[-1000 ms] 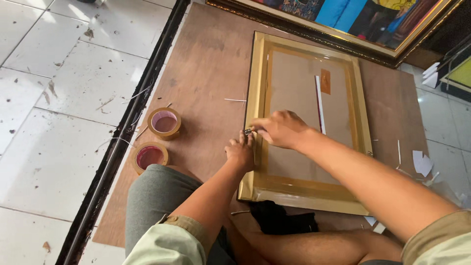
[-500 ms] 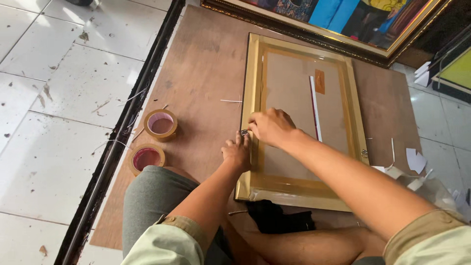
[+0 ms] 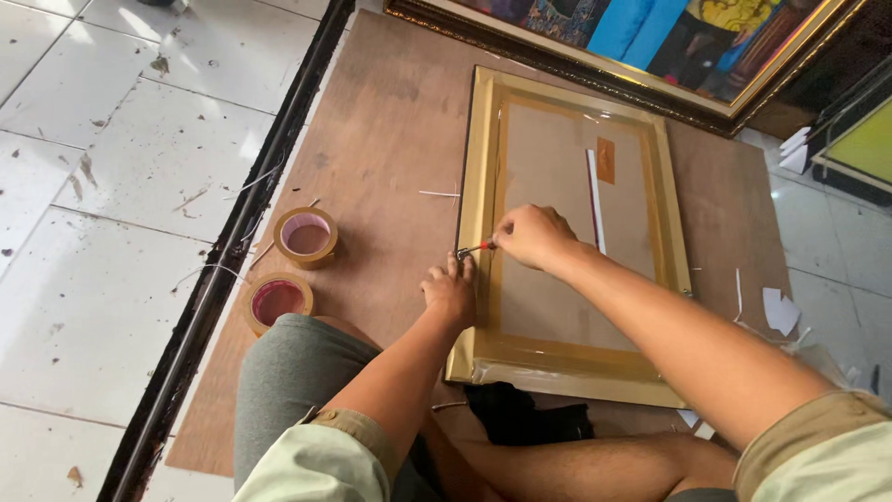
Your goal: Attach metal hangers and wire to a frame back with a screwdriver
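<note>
A gold picture frame (image 3: 664,195) lies face down on a brown board (image 3: 390,121), its brown backing facing up. My right hand (image 3: 531,236) is closed around a small tool with a red handle and metal tip (image 3: 472,248), held at the frame's left rail. My left hand (image 3: 450,291) rests on that same rail just below the tool tip, fingers pressing the edge. A white strip (image 3: 593,200) and an orange tag (image 3: 605,160) lie on the backing.
Two rolls of brown tape (image 3: 305,236) (image 3: 278,302) sit on the board left of the frame. A large framed painting (image 3: 650,46) leans at the top. White paper scraps (image 3: 779,310) lie at the right. A black rail (image 3: 232,251) borders the tiled floor.
Both hands have stayed at the frame's left rail with only small shifts; the view moved slightly.
</note>
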